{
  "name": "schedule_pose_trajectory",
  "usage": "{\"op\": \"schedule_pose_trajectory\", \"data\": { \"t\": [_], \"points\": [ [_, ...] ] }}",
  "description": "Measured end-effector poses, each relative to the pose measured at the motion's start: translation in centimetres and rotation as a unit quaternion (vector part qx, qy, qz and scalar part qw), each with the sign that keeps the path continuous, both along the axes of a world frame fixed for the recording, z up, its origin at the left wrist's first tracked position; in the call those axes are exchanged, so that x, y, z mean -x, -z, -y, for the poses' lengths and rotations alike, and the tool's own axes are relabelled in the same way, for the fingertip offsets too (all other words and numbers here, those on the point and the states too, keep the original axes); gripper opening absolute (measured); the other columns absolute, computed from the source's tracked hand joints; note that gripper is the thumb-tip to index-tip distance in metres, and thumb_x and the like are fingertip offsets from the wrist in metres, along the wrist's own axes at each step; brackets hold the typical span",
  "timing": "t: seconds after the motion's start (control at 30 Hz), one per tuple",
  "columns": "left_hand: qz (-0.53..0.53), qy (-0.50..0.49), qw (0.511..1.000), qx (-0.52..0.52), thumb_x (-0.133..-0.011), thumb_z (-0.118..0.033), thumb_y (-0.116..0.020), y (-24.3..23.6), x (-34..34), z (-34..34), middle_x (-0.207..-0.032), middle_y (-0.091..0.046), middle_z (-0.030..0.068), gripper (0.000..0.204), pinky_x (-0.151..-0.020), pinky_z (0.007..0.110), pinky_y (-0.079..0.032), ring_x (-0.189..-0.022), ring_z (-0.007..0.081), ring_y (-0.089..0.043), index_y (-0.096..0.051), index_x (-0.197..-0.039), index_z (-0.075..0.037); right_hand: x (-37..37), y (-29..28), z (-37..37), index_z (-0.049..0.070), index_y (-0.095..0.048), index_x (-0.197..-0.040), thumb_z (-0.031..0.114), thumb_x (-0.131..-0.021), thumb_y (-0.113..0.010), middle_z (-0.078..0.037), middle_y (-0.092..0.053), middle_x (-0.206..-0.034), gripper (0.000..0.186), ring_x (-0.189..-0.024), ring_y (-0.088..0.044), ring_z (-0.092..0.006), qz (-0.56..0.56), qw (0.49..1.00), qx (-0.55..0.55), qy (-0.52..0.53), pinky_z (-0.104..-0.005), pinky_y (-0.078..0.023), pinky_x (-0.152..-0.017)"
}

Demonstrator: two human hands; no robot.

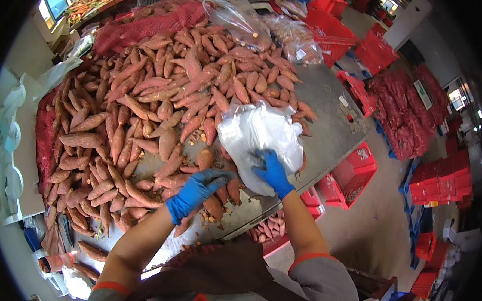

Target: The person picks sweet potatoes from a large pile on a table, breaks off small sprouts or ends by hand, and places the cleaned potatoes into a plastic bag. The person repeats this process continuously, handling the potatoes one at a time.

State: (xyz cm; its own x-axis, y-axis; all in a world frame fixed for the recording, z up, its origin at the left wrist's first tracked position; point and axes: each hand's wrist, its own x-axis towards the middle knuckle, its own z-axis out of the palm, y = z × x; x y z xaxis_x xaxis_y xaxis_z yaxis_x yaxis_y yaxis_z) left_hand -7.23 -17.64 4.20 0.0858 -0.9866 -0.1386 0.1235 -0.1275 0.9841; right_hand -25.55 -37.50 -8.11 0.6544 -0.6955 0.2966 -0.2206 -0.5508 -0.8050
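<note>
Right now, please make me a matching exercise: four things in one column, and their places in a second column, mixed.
1. left hand
2. right hand
3. red crates
4. red net sack

a. at the far end of the sweet potato pile
b. gripping the clear plastic bag
c. on the floor, right of the table
d. on sweet potatoes at the near edge

Pairs: 1-d, 2-b, 3-c, 4-a

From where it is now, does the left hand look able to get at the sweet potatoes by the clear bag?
Probably yes: the left hand hovers open over loose sweet potatoes, nothing between them.
</note>
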Motion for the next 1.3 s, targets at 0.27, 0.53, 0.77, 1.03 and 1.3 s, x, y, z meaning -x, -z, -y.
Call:
{"op": "schedule_pose_trajectory", "data": {
  "t": [0.27, 0.53, 0.77, 1.03, 1.3],
  "points": [
    [-0.086, -0.025, 0.995, -0.04, -0.093, -0.013, -0.053, 1.9, -0.3, 1.0, -0.111, -0.063, 0.0081, 0.027, -0.091, 0.025, -0.043, -0.102, 0.014, -0.057, -0.059, -0.116, -0.001, 1.6, -1.9, 2.3, 0.0, -0.065, -0.103, 0.012, -0.089, -0.055, -0.003, -0.064, -0.088, 0.021, -0.072, -0.058, -0.0107, 0.22, 0.88, -0.415, 0.076, -0.0235, -0.046, -0.065],
    [-0.094, -0.086, 0.987, -0.1, -0.087, -0.026, -0.06, 2.1, 2.8, 9.5, -0.101, -0.065, 0.0113, 0.038, -0.079, 0.029, -0.047, -0.089, 0.0191, -0.06, -0.059, -0.112, 0.001, -4.6, -7.7, -3.2, 0.002, -0.062, -0.104, 0.023, -0.086, -0.06, -0.001, -0.06, -0.086, 0.027, -0.067, -0.055, -0.0093, 0.256, 0.864, -0.432, 0.016, -0.0214, -0.044, -0.059],
    [0.01, -0.185, 0.983, 0.001, -0.086, -0.014, -0.059, 1.6, -1.3, 2.8, -0.094, -0.065, 0.0072, 0.025, -0.073, 0.028, -0.048, -0.08, 0.0149, -0.06, -0.062, -0.104, 0.003, -1.8, -1.9, 4.2, 0.009, -0.066, -0.099, 0.025, -0.087, -0.056, 0.003, -0.049, -0.061, 0.022, -0.046, -0.037, -0.0051, 0.112, 0.911, -0.379, 0.114, -0.0196, -0.028, -0.038],
    [-0.371, -0.343, 0.861, 0.056, -0.089, -0.015, -0.056, 3.1, -5.2, -15.9, -0.106, -0.062, 0.0075, 0.026, -0.093, 0.032, -0.043, -0.1, 0.0195, -0.058, -0.058, -0.111, 0.0, -4.9, -6.1, -6.6, 0.007, -0.059, -0.117, 0.037, -0.092, -0.043, -0.008, -0.059, -0.105, 0.043, -0.061, -0.045, -0.0075, 0.001, 0.834, -0.55, -0.054, -0.0218, -0.039, -0.052],
    [-0.125, -0.374, 0.918, -0.051, -0.088, -0.011, -0.058, 9.4, -3.3, -23.0, -0.096, -0.063, 0.0019, 0.021, -0.078, 0.025, -0.046, -0.086, 0.0119, -0.057, -0.061, -0.106, -0.001, -13.2, -10.5, -15.2, -0.001, -0.061, -0.103, 0.015, -0.088, -0.06, -0.001, -0.063, -0.088, 0.022, -0.077, -0.057, -0.0077, -0.162, 0.849, -0.419, -0.278, -0.0215, -0.043, -0.065]
  ]
}}
